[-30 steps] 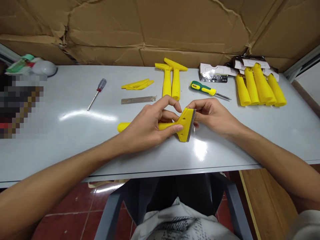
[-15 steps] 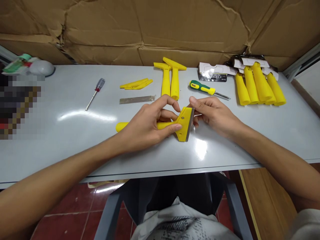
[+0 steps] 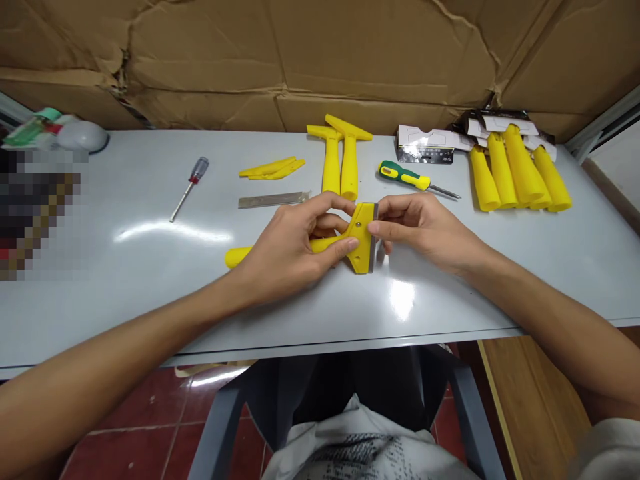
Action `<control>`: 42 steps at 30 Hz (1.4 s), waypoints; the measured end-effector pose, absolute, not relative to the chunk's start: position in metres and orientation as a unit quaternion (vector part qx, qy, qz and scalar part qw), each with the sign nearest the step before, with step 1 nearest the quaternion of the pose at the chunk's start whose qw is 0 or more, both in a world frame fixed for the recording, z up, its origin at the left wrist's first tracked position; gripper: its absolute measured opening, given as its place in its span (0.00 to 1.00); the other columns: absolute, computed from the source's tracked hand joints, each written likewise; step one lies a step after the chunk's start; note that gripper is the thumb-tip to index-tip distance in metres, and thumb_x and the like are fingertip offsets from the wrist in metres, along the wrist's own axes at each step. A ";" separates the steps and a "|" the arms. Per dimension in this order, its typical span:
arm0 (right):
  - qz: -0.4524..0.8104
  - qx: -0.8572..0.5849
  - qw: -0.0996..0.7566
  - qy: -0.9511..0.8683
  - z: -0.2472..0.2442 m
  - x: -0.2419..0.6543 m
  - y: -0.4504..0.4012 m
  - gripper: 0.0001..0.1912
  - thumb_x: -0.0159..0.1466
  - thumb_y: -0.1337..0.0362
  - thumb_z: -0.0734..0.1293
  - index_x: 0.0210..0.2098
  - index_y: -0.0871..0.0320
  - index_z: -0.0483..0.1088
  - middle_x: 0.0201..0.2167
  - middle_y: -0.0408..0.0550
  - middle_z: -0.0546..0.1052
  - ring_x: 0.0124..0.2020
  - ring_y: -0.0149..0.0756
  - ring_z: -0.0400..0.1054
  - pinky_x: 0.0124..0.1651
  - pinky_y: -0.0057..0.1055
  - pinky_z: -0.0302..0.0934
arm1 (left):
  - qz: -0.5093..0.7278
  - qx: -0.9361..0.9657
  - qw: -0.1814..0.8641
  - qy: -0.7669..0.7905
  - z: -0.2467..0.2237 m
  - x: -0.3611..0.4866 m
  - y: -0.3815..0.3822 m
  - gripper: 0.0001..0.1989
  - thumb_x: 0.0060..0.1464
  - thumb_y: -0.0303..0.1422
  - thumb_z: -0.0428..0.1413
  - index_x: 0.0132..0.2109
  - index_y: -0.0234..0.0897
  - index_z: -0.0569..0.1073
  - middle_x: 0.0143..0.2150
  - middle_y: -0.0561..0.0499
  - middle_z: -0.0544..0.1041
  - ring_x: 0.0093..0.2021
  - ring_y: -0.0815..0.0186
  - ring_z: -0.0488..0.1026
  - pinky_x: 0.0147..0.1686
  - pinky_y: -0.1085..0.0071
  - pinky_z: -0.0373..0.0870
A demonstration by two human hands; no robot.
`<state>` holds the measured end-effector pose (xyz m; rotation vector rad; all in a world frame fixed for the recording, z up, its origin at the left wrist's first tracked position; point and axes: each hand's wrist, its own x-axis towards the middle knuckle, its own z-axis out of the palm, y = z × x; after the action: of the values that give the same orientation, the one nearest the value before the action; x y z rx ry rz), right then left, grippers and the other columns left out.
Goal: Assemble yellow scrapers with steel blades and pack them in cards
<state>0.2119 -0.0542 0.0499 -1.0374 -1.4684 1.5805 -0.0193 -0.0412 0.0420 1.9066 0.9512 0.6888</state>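
My left hand [image 3: 305,243] is wrapped round the neck of a yellow scraper [image 3: 361,252], its thumb on the near side of the head. The scraper's handle end sticks out to the left, under my wrist. Along the head's right edge runs a grey metal blade [image 3: 372,262], and a screw shows in the head. My right hand [image 3: 420,230] pinches the blade edge, thumb on top and the other fingers behind. Behind my left hand lie a stack of thin blades [image 3: 273,199] and loose yellow plates [image 3: 273,169].
Two yellow scraper handles [image 3: 350,157] lie at the back. A green-yellow screwdriver [image 3: 404,175] is right of them, near packaging cards [image 3: 425,143] and several packed yellow scrapers [image 3: 523,167]. A clear-handled screwdriver [image 3: 191,187] lies left. Cardboard [image 3: 210,67] lines the back.
The scraper has shifted slightly left and up, its head turned more upright. My right thumb has moved from the blade's upper end down onto the head's edge.
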 end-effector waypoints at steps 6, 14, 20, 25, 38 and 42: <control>0.617 -0.398 0.359 -0.576 0.049 0.210 -0.055 0.15 0.61 0.56 0.80 0.32 0.59 0.75 0.29 0.41 0.76 0.30 0.29 0.68 0.37 0.30 0.68 | 0.277 0.761 0.450 0.378 0.045 -0.017 -0.043 0.18 0.61 0.42 0.64 0.53 0.42 0.69 0.38 0.51 0.83 0.40 0.60 0.84 0.41 0.64 0.81; 0.578 -0.392 0.371 -0.612 0.045 0.210 -0.055 0.16 0.61 0.54 0.80 0.35 0.59 0.76 0.33 0.43 0.76 0.34 0.30 0.69 0.38 0.30 0.66 | 0.294 0.775 0.442 0.343 0.044 -0.018 -0.042 0.14 0.64 0.38 0.62 0.51 0.42 0.68 0.45 0.51 0.81 0.43 0.63 0.81 0.43 0.67 0.78; 0.490 -0.431 0.355 -0.669 0.062 0.226 -0.051 0.18 0.61 0.48 0.79 0.34 0.57 0.79 0.31 0.45 0.79 0.31 0.32 0.71 0.35 0.33 0.66 | 0.282 0.784 0.424 0.354 0.045 -0.019 -0.039 0.12 0.62 0.40 0.63 0.50 0.43 0.74 0.49 0.50 0.80 0.48 0.62 0.78 0.49 0.66 0.77; 0.185 -0.519 0.215 -0.806 0.095 0.290 -0.036 0.17 0.65 0.47 0.76 0.34 0.55 0.84 0.31 0.47 0.83 0.29 0.29 0.69 0.34 0.36 0.60 | 0.276 0.766 0.446 0.371 0.048 -0.020 -0.036 0.13 0.59 0.41 0.65 0.48 0.42 0.77 0.49 0.49 0.80 0.50 0.61 0.77 0.50 0.65 0.78; 0.169 -0.580 -0.029 -0.797 0.076 0.311 -0.017 0.07 0.61 0.68 0.72 0.38 0.50 0.81 0.33 0.40 0.84 0.35 0.37 0.78 0.39 0.33 0.66 | 0.163 0.603 0.674 0.395 0.055 -0.019 -0.032 0.19 0.50 0.33 0.71 0.44 0.35 0.72 0.40 0.51 0.81 0.33 0.67 0.82 0.38 0.69 0.81; 0.153 -0.554 -0.004 -0.818 0.078 0.317 -0.018 0.06 0.62 0.67 0.72 0.37 0.51 0.82 0.32 0.41 0.84 0.32 0.36 0.76 0.37 0.34 0.65 | 0.134 0.569 0.715 0.382 0.054 -0.020 -0.030 0.18 0.51 0.28 0.71 0.41 0.35 0.70 0.36 0.53 0.83 0.36 0.63 0.86 0.39 0.73 0.80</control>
<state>0.3166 -0.0183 0.0776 -1.7451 -2.5761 0.4820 -0.0200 -0.0302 0.0538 1.2606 0.8470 0.2970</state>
